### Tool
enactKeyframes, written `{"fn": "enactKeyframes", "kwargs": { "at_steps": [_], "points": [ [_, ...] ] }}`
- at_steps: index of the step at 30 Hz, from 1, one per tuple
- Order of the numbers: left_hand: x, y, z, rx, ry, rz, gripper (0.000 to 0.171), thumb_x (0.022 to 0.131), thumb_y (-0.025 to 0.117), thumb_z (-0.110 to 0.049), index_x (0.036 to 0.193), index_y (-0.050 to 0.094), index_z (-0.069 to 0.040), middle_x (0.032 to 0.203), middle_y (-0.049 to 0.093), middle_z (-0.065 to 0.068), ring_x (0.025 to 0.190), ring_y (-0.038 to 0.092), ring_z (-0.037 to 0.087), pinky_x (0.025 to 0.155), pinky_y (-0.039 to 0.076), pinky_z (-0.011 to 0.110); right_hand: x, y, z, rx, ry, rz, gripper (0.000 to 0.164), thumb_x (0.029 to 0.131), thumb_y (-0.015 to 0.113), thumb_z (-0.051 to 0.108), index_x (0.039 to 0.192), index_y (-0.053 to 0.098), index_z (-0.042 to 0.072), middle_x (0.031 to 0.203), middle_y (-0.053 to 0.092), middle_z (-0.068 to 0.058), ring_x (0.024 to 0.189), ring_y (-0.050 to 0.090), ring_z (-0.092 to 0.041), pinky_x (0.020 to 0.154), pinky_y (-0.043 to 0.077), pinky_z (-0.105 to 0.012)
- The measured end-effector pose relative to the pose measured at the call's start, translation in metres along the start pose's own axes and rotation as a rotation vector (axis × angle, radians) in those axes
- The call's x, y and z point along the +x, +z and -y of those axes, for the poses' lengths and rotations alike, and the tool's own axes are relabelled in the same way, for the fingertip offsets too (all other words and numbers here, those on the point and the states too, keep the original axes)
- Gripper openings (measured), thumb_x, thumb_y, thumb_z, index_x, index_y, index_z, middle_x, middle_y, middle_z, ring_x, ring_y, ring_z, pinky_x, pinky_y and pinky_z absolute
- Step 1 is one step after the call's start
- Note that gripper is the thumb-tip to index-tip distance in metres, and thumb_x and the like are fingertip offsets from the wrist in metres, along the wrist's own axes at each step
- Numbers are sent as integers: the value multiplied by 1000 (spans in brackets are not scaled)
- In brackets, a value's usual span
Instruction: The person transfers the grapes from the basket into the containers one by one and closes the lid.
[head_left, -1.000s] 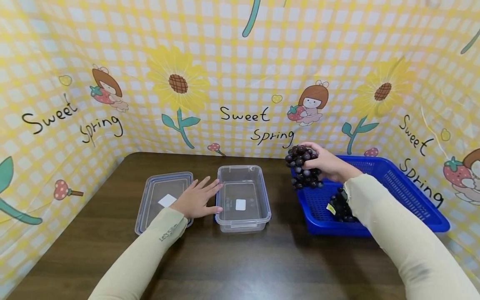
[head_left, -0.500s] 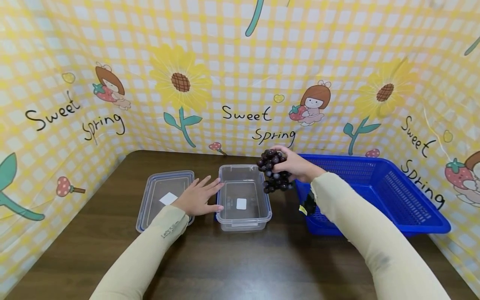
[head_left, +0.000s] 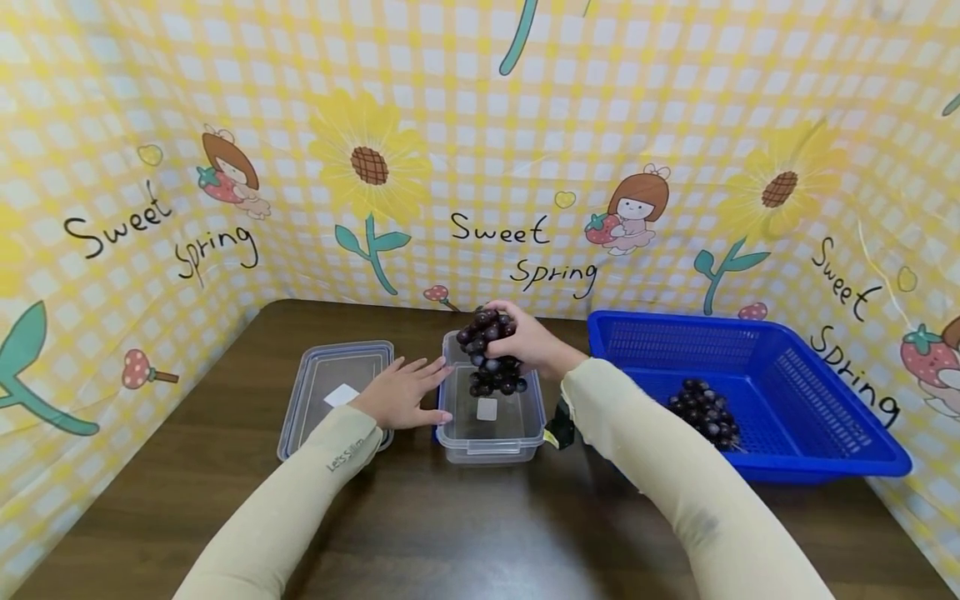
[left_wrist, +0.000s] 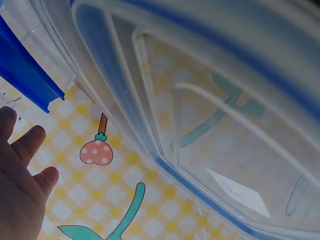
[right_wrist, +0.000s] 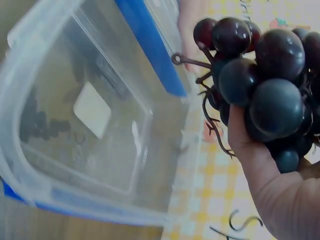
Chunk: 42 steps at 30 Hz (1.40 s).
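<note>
"What are you seeing, nearest first?"

"The left hand point(head_left: 397, 394) is resting with straight, spread fingers, gripping nothing, its tips reaching the left rim of the clear container point(head_left: 491, 447). The lid point(head_left: 311, 408) is lying just beside, partly hidden by that hand and sleeve point(head_left: 300, 487)."

"Is it steadying anything?"

"I can't tell how hard it's pressing. If it's only brushing the rim, a bump could be sending the container sliding."

"And the grapes?"

"The right hand point(head_left: 536, 340) is clasping a dark bunch of grapes point(head_left: 480, 346) over the container, thumb curling across the front; the bunch is hiding most other fingers."

"What's worrying you?"

"That bare stem point(right_wrist: 196, 63) is sticking out; a crooked descent might be snagging it. Too tight a thumb might be popping grapes loose."

"Farther off?"

"A second bunch point(head_left: 705, 412) is sitting in the blue basket point(head_left: 802, 467); behind everything, checked cloth point(head_left: 480, 150) is hanging."
</note>
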<state>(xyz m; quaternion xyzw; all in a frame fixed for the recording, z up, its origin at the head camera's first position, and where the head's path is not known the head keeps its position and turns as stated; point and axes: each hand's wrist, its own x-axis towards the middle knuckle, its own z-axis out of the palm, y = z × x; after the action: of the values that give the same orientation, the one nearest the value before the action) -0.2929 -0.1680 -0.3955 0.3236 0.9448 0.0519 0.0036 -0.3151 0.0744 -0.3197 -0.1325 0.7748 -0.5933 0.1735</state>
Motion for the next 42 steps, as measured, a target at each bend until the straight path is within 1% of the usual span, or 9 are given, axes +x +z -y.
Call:
{"fn": "enactKeyframes", "kwargs": {
  "at_steps": [3, 5, 9, 12, 14, 21, 28, 35, 42],
  "points": [
    [-1, -2, -1, -3, 4, -3, 90, 87, 36, -75, 148, 35, -7, 151, 32, 16, 135, 34, 42, 109, 16, 62, 0, 11, -7, 16, -13, -39, 67, 79, 63, -1, 139, 40, 18, 135, 42, -20, 113, 50, -38, 80, 50, -57],
    [0, -2, -1, 1, -5, 9, 89, 88, 38, -73, 149, 35, -8, 152, 31, 15, 135, 33, 42, 110, 16, 61, 0, 17, -15, 40, -4, -70, 67, 79, 63, -1, 139, 40, 17, 135, 42, -19, 113, 50, -38, 81, 50, -56],
    [1, -1, 0, 12, -24, 30, 82, 90, 45, -65, 150, 32, -10, 154, 28, 11, 137, 31, 39, 111, 14, 60, 1, 27, -30, 91, 54, -127, 69, 78, 64, -1, 140, 40, 18, 135, 41, -18, 111, 51, -40, 79, 50, -56],
    [3, 0, 0, 23, -32, 38, 80, 90, 47, -63, 150, 32, -12, 154, 28, 10, 138, 30, 38, 110, 15, 60, 2, 32, -39, 113, 88, -142, 72, 76, 64, -2, 141, 40, 17, 137, 39, -19, 111, 51, -40, 79, 50, -57],
    [3, 0, 0, 21, -36, 41, 80, 90, 47, -63, 150, 32, -12, 154, 29, 10, 138, 31, 38, 110, 15, 61, 3, 35, -44, 104, 106, -147, 73, 75, 66, -2, 141, 40, 17, 137, 40, -19, 111, 51, -40, 80, 49, -57],
    [3, -3, -2, 19, -38, 41, 80, 90, 47, -63, 150, 33, -11, 153, 30, 11, 137, 31, 40, 109, 16, 62, 3, 40, -51, 77, 148, -147, 70, 75, 69, 2, 138, 43, 18, 136, 42, -18, 113, 50, -39, 87, 46, -59],
    [3, -4, -3, 18, -42, 52, 80, 90, 48, -62, 150, 33, -11, 154, 29, 11, 137, 32, 39, 110, 16, 62, 2, 44, -54, 70, 193, -123, 71, 73, 70, 3, 137, 43, 18, 136, 43, -17, 109, 52, -36, 83, 48, -56],
    [3, -4, -3, 25, -40, 50, 80, 90, 48, -61, 149, 34, -10, 153, 29, 11, 136, 33, 39, 109, 17, 62, 3, 45, -55, 29, 216, -90, 72, 74, 72, 5, 138, 43, 20, 138, 41, -17, 116, 48, -40, 85, 45, -62],
    [3, -5, -2, 40, -33, 57, 80, 90, 48, -62, 150, 33, -11, 154, 29, 11, 136, 33, 40, 109, 18, 62, 3, 47, -53, 28, 232, -65, 78, 74, 72, 5, 144, 39, 20, 142, 38, -17, 120, 45, -43, 87, 42, -66]
  ]
}}
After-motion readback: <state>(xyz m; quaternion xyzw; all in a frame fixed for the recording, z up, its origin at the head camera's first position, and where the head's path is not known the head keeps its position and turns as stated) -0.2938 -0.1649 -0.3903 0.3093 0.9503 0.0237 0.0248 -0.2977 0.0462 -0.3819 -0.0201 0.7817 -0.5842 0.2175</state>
